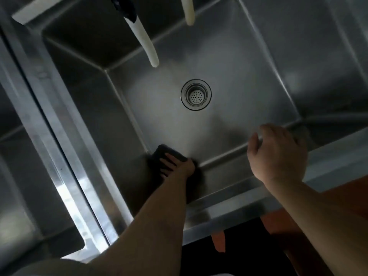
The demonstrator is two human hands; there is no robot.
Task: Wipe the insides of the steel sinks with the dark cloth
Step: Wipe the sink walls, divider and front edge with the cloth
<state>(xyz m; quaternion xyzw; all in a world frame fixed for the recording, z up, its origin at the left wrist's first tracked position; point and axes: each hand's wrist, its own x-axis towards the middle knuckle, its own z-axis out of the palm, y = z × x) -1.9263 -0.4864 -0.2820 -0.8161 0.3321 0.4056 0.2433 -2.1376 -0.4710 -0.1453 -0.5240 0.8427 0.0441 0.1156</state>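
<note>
Near edge: two bare forearms reach in over front rim of steel sink. Left hand low in near-left corner of basin, fingers spread flat, pressing dark folded cloth against floor where it meets near wall. Right hand above near-right rim, fingers loosely curled, holding nothing visible. Mid basin: round perforated steel drain strainer. Far: two pale hose ends hang over basin. Second steel sink at left, partly seen.
</note>
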